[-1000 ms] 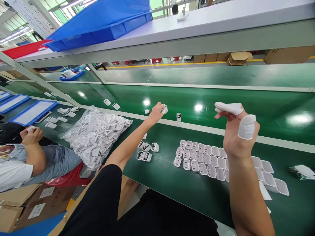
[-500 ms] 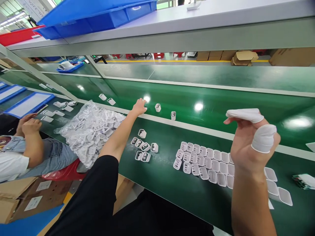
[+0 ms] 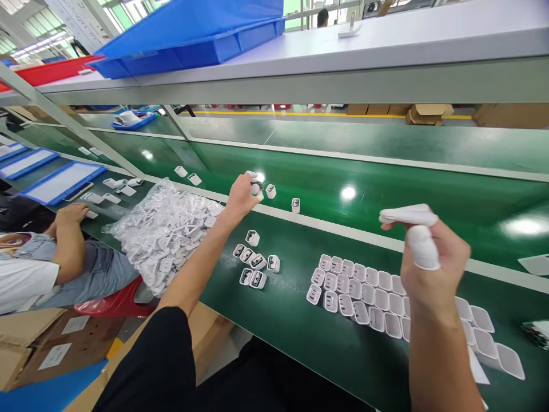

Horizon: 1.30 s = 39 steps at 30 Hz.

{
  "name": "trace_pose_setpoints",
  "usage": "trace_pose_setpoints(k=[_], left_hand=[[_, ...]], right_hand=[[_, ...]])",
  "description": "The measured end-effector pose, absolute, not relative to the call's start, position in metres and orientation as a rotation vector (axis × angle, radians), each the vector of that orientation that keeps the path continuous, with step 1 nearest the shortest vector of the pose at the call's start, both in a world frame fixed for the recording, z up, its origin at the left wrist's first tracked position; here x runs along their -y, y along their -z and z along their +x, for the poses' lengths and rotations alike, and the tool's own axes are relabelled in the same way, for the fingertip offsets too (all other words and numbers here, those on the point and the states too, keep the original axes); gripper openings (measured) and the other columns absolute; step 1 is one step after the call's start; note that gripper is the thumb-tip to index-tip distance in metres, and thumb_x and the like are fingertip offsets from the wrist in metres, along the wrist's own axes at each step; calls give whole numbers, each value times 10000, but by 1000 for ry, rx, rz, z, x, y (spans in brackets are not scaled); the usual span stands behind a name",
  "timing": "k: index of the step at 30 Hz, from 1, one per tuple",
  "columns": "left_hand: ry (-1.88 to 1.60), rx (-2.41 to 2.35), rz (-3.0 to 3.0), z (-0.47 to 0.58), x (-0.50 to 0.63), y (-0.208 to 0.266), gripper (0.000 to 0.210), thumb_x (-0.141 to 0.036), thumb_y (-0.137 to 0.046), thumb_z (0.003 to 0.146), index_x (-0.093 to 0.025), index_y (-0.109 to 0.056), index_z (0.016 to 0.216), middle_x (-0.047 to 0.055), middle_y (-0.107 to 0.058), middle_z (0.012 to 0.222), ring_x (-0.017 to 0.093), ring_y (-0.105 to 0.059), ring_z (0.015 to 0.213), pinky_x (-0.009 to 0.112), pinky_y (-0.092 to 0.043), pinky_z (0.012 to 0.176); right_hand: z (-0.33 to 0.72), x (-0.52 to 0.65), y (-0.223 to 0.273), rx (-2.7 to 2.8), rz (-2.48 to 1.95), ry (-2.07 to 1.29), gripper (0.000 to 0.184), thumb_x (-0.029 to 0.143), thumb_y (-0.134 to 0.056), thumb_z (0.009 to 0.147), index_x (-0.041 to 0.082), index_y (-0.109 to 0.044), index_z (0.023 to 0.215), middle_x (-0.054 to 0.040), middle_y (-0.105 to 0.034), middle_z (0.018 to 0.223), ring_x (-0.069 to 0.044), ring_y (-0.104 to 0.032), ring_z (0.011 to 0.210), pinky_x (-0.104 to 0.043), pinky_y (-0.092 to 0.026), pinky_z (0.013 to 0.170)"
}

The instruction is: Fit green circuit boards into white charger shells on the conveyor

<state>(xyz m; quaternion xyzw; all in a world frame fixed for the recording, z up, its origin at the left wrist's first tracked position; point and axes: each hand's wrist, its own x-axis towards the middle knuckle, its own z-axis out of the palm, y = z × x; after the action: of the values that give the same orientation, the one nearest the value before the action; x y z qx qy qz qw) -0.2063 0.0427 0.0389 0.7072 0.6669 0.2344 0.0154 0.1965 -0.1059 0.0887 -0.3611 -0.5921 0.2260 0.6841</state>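
My left hand (image 3: 242, 195) reaches to the green belt behind the table edge, its fingers closed round a small white plastic housing (image 3: 256, 188) with dark parts inside. Two similar housings (image 3: 270, 191) stand just right of it on the belt. My right hand (image 3: 433, 246) hovers over the right of the table, white finger covers on its thumb and fingers. Its fingers are stretched out, with nothing visible in them. Below it, rows of open white plastic shells (image 3: 368, 293) lie on the table, partly hidden by my forearm. A cluster of filled housings (image 3: 257, 261) stands between my arms.
A plastic bag of white parts (image 3: 171, 223) lies left of my forearm. Further left a co-worker's arm (image 3: 71, 240) rests at the table. Overhead runs a shelf with a blue bin (image 3: 206, 54). Green circuit boards (image 3: 536, 335) lie at the far right.
My left hand has closed on a white housing at the belt and lifted it slightly. My right hand has lowered a little, its thumb nearer the fingers. The camera view has tilted up.
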Motion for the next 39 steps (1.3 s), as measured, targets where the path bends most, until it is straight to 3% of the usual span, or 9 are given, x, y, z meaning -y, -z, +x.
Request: trace_pose_setpoints(k=[3,6,13,18,24,27,30,34,39], left_hand=[[-1115,-1599,2447,-166,25,-50,501,-68,-770,866,-190,-702,1347,108,-804,1172,308,-728,1174,473,-596,1110],[-1161,-1055,2605,-128,93,-57,543,-83,-784,875,-248,-736,1391,68,-837,1071,315,-766,1122,499,-630,1032],[-1100,-950,2257,-68,181,-41,469,-77,-796,850,-281,-823,1270,149,-859,1163,405,-792,1113,611,-657,964],[-1166,-882,1907,-38,217,-22,811,-198,-969,765,-308,-718,1528,159,-801,1347,399,-763,1179,585,-654,1003],[-1075,-926,1407,-16,269,5,270,-347,-925,944,-296,-831,1191,54,-760,1030,241,-681,926,417,-584,909],[-1082,-895,1288,-10,285,15,164,-376,-923,960,-284,-842,1069,41,-739,958,222,-668,867,394,-566,864],[-1081,-929,1207,-6,292,17,188,-373,-979,905,-275,-840,985,34,-738,933,215,-679,853,379,-578,847],[-1085,-1004,1003,4,291,16,279,-371,-1049,820,-255,-822,934,21,-767,926,207,-726,858,348,-618,842],[-1107,-934,793,20,284,18,394,-444,-1081,778,-233,-842,1009,44,-838,980,222,-791,870,359,-664,877]], right_hand=[[182,110,-83,1538,-915,-713,174,444,-797,1083,310,-894,1136,-55,-834,1040,-251,-767,963,-471,-618,903],[159,121,-69,1555,-1023,-911,246,459,-871,1003,279,-873,1170,-50,-864,1070,-232,-792,933,-459,-659,929],[146,187,-16,1373,-1102,-1300,298,479,-1028,823,243,-883,932,-51,-861,874,-229,-785,769,-372,-699,763],[164,247,24,1020,-1196,-1186,324,456,-1082,748,272,-896,938,-58,-869,867,-280,-828,766,-429,-748,764],[160,314,49,855,-1185,-1093,336,461,-1084,749,299,-879,962,-51,-859,873,-302,-827,744,-449,-743,727],[160,332,49,944,-1223,-1041,276,417,-1034,832,299,-871,1020,-45,-836,914,-281,-811,798,-443,-733,788],[167,340,40,1145,-1264,-859,290,317,-945,922,324,-853,1197,-48,-797,1020,-264,-774,888,-450,-708,851],[176,336,24,1467,-1316,-572,626,266,-921,922,363,-732,1511,-66,-779,1148,-294,-783,998,-498,-709,918],[180,323,28,1552,-1417,-378,438,278,-869,968,337,-822,1400,-105,-820,1120,-326,-802,968,-507,-713,846]])
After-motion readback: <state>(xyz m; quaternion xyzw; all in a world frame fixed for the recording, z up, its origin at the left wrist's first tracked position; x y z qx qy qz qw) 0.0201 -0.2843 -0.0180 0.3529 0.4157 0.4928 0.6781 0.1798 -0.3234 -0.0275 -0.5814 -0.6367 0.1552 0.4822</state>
